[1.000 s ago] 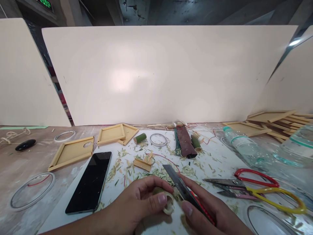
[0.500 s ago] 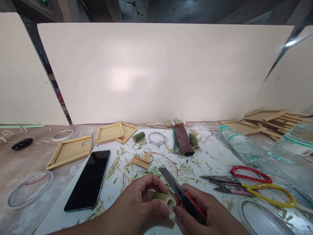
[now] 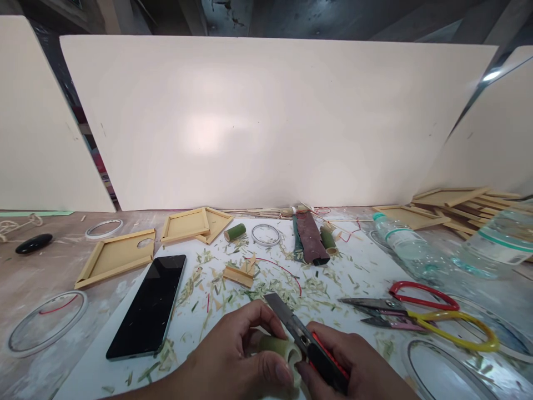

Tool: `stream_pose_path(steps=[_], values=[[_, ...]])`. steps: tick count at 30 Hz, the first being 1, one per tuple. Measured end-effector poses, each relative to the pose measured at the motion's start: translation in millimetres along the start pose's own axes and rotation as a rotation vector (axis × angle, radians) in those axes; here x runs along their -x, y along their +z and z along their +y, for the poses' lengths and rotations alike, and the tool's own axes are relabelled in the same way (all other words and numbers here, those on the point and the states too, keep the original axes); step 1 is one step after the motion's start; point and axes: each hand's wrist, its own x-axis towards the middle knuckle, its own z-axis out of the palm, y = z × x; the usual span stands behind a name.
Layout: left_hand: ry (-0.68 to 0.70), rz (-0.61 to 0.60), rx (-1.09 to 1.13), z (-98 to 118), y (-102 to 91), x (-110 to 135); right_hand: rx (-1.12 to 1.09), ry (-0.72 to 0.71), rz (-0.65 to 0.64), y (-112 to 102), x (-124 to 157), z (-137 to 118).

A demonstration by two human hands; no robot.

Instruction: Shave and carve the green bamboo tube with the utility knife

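Note:
My left hand [image 3: 245, 353] is closed round a short hollow piece of green bamboo [image 3: 272, 345], its open end turned to the right. My right hand [image 3: 347, 355] grips a black and red utility knife [image 3: 318, 353], with the wide blade extended up and to the left over the bamboo. The right thumb is close to the bamboo's cut rim; whether it touches cannot be made out. Green and pale shavings [image 3: 262, 290] lie scattered over the white sheet [image 3: 333, 283] beneath.
Scissors with red and yellow handles [image 3: 420, 316] lie right of my hands, near clear plastic bottles [image 3: 403, 236]. A black phone [image 3: 147, 308] lies left. Behind are wooden frames [image 3: 185, 223], another bamboo piece [image 3: 235, 231], sandpaper strips [image 3: 310, 239] and a white upright panel [image 3: 275, 122].
The knife and right hand have shifted slightly left and down, the blade now nearer the bamboo's end. The view has turned a little. Both grips stay the same.

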Motion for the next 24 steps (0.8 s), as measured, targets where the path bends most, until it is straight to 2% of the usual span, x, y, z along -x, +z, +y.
stream_pose_path(steps=[6, 14, 18, 24], values=[[-0.010, 0.006, -0.008, 7, 3.3, 0, -0.065, 0.001, -0.005, 0, 0, -3], [0.004, -0.022, -0.158, 15, 5.6, 4, -0.043, -0.008, -0.011, 2, 2, 7], [-0.005, -0.065, -0.139, 20, 8.3, 5, -0.011, -0.015, -0.001, 3, 2, 11], [-0.042, -0.049, -0.089, 14, 7.4, 4, 0.008, -0.038, 0.004, -2, 3, 3]])
